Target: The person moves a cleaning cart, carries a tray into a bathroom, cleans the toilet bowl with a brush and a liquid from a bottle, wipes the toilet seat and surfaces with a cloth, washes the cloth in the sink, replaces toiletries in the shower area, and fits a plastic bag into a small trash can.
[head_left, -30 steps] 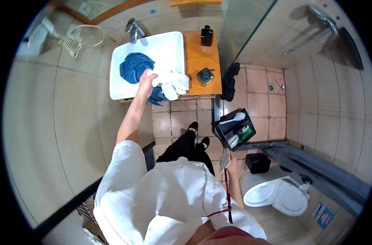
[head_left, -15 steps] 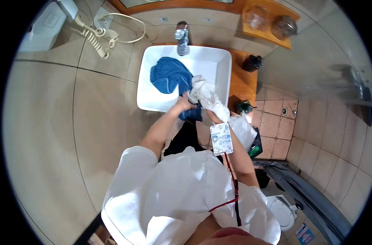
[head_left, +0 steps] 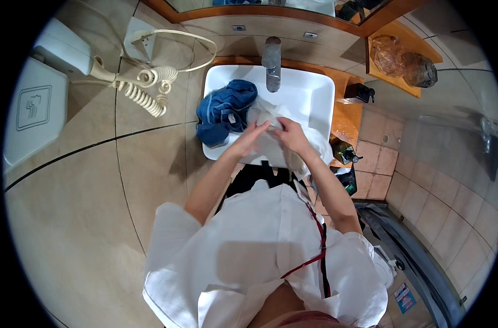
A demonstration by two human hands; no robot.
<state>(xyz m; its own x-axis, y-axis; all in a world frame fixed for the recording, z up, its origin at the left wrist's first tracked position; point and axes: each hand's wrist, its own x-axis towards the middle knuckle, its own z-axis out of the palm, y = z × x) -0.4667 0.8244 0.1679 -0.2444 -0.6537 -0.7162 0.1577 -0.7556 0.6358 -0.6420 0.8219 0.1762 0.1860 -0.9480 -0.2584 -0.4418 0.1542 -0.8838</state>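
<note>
In the white sink (head_left: 321, 87) a blue denim garment (head_left: 227, 104) lies bunched on the left side. A thin, crumpled white cloth (head_left: 268, 145) spreads beside it and reaches over the front rim to the right. My left hand (head_left: 249, 140) touches the cloth's upper part, its fingers stretched and somewhat apart. Close by, my right hand (head_left: 293, 135) has its bent fingers and thumb closed on the cloth. Above both hands stands the metal faucet (head_left: 272, 63); no running water is visible.
A black pump bottle (head_left: 359, 93) and a dark green pump bottle (head_left: 343, 151) stand on the wooden counter to the right. The shelf (head_left: 394, 33) above holds two glass-like jars. At upper left, a coiled cord (head_left: 145, 93) hangs from a white wall-mounted appliance (head_left: 65, 46).
My hands have moved from the sink's front edge farther in over the basin. The denim is now all bunched at left, out of my hands. The white cloth is spread lower. The view has shifted.
</note>
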